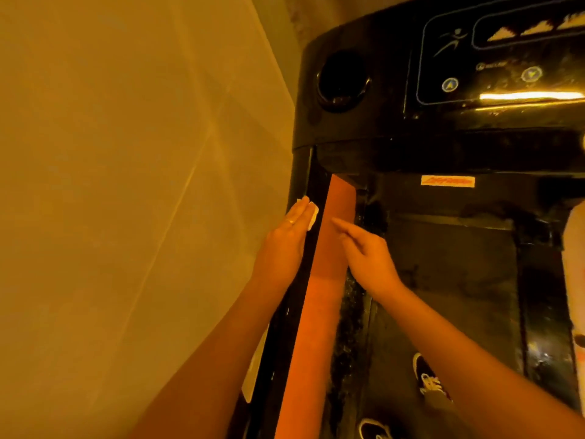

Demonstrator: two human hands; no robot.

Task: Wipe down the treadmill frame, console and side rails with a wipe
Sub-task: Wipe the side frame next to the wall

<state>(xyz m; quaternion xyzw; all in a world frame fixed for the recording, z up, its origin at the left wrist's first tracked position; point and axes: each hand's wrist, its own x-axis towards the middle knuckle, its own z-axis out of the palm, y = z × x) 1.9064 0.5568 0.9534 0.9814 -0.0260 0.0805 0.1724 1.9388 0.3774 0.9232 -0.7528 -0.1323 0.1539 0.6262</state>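
Note:
A black treadmill fills the right half of the view, with its glossy console at the top. The left upright of the frame runs down from the console beside an orange strip. My left hand lies flat with straight fingers on this upright and presses a white wipe against it; only the wipe's edge shows past the fingertips. My right hand hovers over the orange strip, index finger extended and pointing toward it, the other fingers curled, holding nothing.
A pale wall stands close on the left of the treadmill. A round cup holder sits at the console's left end. The dark belt deck lies below, with my two shoes on it. A pale object shows at the right edge.

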